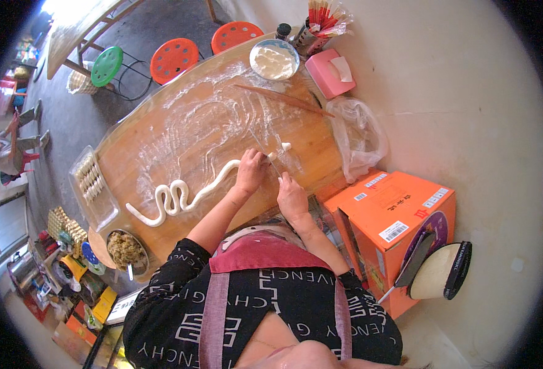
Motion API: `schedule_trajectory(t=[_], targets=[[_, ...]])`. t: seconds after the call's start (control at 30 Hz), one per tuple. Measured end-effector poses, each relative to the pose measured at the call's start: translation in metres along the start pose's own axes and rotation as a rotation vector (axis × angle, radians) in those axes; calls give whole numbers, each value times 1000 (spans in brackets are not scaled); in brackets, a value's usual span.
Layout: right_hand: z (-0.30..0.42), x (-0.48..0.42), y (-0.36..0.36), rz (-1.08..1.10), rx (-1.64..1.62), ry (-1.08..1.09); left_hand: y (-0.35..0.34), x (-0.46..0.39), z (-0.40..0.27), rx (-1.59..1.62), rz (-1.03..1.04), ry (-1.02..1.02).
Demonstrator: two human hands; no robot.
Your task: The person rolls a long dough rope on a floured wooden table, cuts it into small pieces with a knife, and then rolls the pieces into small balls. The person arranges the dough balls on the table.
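A long rope of white dough [176, 210] winds in loops across the floured wooden table [197, 143]. Its right end runs under my left hand [251, 170], whose fingers are closed around it. My right hand [293, 196] grips a thin knife [258, 139] with its blade slanting up and left, close by the fingers of my left hand. Just right of the blade lies a small dough piece [272, 156]; a second dough piece [286, 146] sits a little farther off. Parts of the rope's end and the knife's handle are covered by my hands.
A tapered wooden rolling pin [283, 98] lies behind, near a bowl of flour [274, 60]. A pink tissue box [329, 74] and plastic bag [356, 136] line the right edge. At left stand a tray of dumplings [110, 212] and a bowl of filling [127, 251]. An orange carton [382, 217] flanks me.
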State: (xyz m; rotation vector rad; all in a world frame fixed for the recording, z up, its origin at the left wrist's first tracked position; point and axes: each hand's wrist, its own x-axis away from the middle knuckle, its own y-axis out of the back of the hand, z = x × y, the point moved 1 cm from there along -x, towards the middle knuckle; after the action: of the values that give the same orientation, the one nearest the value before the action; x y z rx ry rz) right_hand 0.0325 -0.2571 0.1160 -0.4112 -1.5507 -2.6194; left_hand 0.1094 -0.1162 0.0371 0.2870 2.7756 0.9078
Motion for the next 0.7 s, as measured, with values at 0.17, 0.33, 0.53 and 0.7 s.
schedule_trajectory(t=[0.17, 0.33, 0.53, 0.7], targets=[[6, -6, -4, 71, 61, -51, 3, 0, 0, 3, 13, -25], [-25, -27, -28, 44, -42, -28, 8, 5, -3, -18, 4, 4], [-6, -17, -4, -18, -123, -10, 20, 5, 9, -116, 27, 54], [5, -9, -8, 22, 33, 50, 21, 1, 8, -105, 49, 64]])
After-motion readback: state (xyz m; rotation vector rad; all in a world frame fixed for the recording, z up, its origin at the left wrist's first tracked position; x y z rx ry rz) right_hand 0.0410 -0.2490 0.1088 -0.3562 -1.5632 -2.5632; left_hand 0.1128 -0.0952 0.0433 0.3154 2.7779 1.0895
